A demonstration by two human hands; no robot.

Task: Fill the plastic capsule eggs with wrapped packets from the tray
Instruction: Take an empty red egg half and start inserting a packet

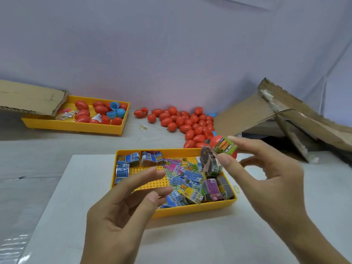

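Observation:
A yellow tray [190, 211] in front of me holds several wrapped packets [181, 176] in blue, pink, purple and green. My right hand [270, 174] pinches a green packet [225, 146] between thumb and forefinger at the mouth of a red capsule half [214, 141]; a brown folded packet [210, 164] hangs just below it. My left hand [122, 212] hovers over the tray's near left corner with relaxed fingers, holding nothing. A heap of red capsule eggs [188, 122] lies on the table behind the tray.
A second yellow tray [74, 127] at the back left holds red eggs, blue halves [116, 110] and a few packets, partly under a cardboard flap [30, 98]. Torn cardboard box pieces [285, 115] stand at the right. A white board [80, 187] lies under the near tray.

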